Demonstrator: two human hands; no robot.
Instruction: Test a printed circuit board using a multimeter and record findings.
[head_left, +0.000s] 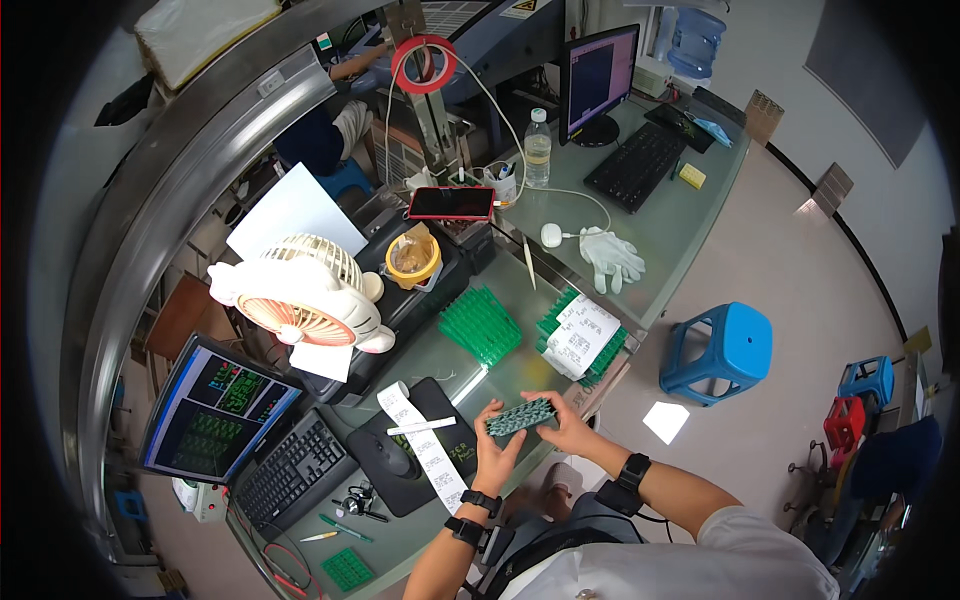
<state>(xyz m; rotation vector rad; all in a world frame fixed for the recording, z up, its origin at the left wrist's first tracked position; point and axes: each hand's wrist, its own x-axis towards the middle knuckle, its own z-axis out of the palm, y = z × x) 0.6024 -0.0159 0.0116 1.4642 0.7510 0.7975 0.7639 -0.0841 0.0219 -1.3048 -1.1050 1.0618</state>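
Observation:
Between my two hands is a stack of green circuit boards [520, 417], held above the near edge of the glass table. My left hand [495, 452] grips its left end, and my right hand [568, 428] closes on its right end. Just beyond lies a bundle of green boards [480, 326] on the glass. To its right, another pile of green boards [548, 325] carries white printed paper slips [582, 336]. Left of my hands, a long printed paper strip [432, 455] runs over the black mouse pad [455, 420].
At left are a monitor [215, 410], keyboard [292, 478], mouse [400, 458] and small green board [348, 568]. A fan [300, 305], tape roll [413, 256] and phone [452, 203] stand farther back. White gloves [610, 260] lie right; a blue stool [718, 352] is on the floor.

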